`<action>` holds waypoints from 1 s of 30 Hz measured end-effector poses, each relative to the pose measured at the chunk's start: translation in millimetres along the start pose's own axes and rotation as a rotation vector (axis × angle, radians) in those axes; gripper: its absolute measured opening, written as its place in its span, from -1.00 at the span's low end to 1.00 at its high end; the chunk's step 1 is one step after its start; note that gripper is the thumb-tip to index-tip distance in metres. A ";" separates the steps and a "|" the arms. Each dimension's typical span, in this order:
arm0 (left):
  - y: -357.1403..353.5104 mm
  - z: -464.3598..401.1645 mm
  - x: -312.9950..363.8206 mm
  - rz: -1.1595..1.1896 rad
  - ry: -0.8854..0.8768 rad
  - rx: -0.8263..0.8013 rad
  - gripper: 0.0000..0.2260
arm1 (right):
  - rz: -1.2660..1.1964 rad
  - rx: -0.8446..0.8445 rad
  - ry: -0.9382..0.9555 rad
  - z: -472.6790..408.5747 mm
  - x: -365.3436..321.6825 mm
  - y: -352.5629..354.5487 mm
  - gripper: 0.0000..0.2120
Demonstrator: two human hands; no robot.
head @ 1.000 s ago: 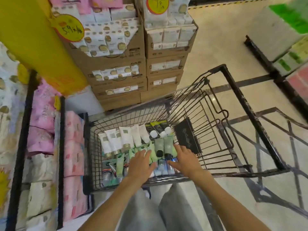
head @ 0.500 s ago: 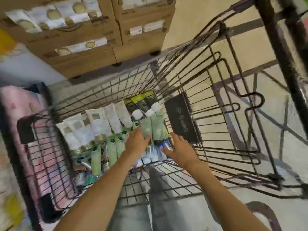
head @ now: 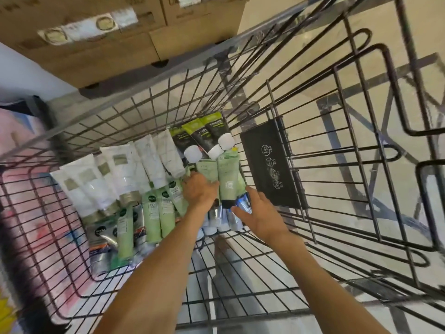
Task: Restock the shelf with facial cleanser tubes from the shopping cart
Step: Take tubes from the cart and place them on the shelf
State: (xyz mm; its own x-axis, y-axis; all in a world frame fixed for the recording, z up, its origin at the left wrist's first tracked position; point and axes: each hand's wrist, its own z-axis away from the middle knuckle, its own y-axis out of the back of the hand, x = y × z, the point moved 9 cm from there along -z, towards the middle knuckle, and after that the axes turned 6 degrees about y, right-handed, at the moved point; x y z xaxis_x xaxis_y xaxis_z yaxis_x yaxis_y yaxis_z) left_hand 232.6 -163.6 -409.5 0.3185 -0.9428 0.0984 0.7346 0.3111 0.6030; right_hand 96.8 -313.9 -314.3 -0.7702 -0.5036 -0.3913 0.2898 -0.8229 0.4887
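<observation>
A wire shopping cart [head: 337,150] holds several facial cleanser tubes lying on its floor: white ones [head: 115,182] at the left, pale green ones [head: 153,215] in front, black-and-lime ones [head: 212,131] at the back. My left hand [head: 199,192] is down among them, its fingers curled over a pale green tube [head: 206,171]. My right hand [head: 261,214] is beside it with fingers spread, its tips touching the dark cap end of a taller green tube [head: 227,179] and the blue tubes below it.
A black placard [head: 272,162] leans on the cart's wire wall right of the tubes. Stacked cardboard boxes [head: 96,56] stand beyond the cart's front. Pink packages [head: 19,169] fill the shelf at the left. Beige floor lies to the right.
The view has closed in on the cart. Both hands have gone deeper into the tubes; the left now curls on a pale green tube and the right touches the cap ends.
</observation>
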 end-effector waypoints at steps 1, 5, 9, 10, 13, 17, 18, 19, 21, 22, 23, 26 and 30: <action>0.0 -2.2 -3.0 0.034 0.013 -0.017 -0.47 | -0.010 -0.001 -0.010 0.1 1.0 -0.2 -0.34; 13.8 8.0 -16.1 0.230 -0.038 -0.096 -0.71 | -0.031 -0.010 -0.033 0.1 1.9 -0.6 -0.37; 41.7 42.2 -47.3 0.432 -0.045 -0.141 -0.58 | -0.020 -0.016 -0.048 -4.9 -6.4 -2.6 -0.37; 47.0 49.0 -57.6 0.485 -0.049 -0.151 -0.55 | -0.005 -0.004 -0.049 -7.8 -9.6 -2.5 -0.38; 59.9 60.1 -88.4 0.624 -0.051 -0.152 -0.57 | 0.045 0.058 -0.070 -20.7 -19.8 -0.2 -0.39; 68.4 62.5 -121.3 0.718 -0.015 -0.119 -0.43 | 0.041 0.144 -0.157 -41.9 -30.3 0.5 -0.35; 70.0 63.6 -125.4 0.728 -0.016 -0.108 -0.41 | 0.034 0.158 -0.176 -47.9 -31.2 -1.5 -0.32; 70.3 63.7 -129.1 0.741 -0.020 -0.102 -0.42 | 0.021 0.168 -0.195 -53.8 -31.4 -4.2 -0.31; 68.5 62.8 -134.3 0.764 -0.031 -0.105 -0.44 | -0.014 0.177 -0.228 -63.1 -28.7 -11.8 -0.32; 68.1 62.6 -135.4 0.772 -0.035 -0.107 -0.46 | -0.041 0.183 -0.236 -67.6 -26.5 -15.4 -0.34; 67.0 61.7 -137.4 0.772 -0.032 -0.106 -0.47 | -0.075 0.193 -0.239 -70.6 -25.0 -18.3 -0.35; 65.7 59.6 -142.5 0.776 -0.011 -0.093 -0.48 | -0.156 0.215 -0.269 -78.7 -13.8 -24.9 -0.31; 66.9 62.1 -142.3 0.769 -0.010 -0.094 -0.49 | -0.284 0.175 -0.309 -82.3 1.7 -28.9 -0.42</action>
State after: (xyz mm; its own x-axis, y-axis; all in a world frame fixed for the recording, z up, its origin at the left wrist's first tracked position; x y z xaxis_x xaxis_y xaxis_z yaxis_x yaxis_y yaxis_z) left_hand 199.2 -16.1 -334.0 0.7546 -0.4581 0.4698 0.3565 0.8873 0.2926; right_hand 133.8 -312.7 -393.3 -0.9464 -0.1401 -0.2910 -0.0376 -0.8472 0.5300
